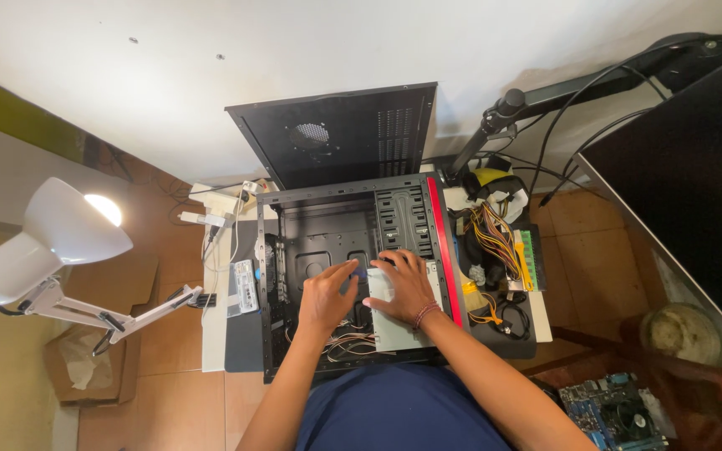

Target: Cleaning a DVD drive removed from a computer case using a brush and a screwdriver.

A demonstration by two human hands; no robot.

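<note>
**Both hands inside the open computer case**

From the head camera I look straight down on an open black metal computer case with a red front strip (344,276), lying on its side on a small white table (213,334). Inside it I see bare black panel, a column of slotted drive bays near the red edge, and a loose bundle of thin white and coloured wires (348,342) along the near side. A flat grey metal drive box (399,321) sits in the case's right half.

My left hand (326,294) rests with fingers spread on the case floor, index finger reaching toward a small blue part that I cannot make out. My right hand (407,284), a beaded band at the wrist, lies flat and open on top of the grey drive box, pressing it rather than gripping it.

The removed black side panel with a round vent grille (336,134) leans against the white wall behind the case. To the right, just beside the red strip, a tangle of yellow, black and red power cables (495,242) crowds the table edge. A black monitor arm (595,83) reaches overhead there. On the left a lit white desk lamp (60,238) stands clamped near the table. A blue circuit board (616,413) lies on the floor at lower right.
</note>
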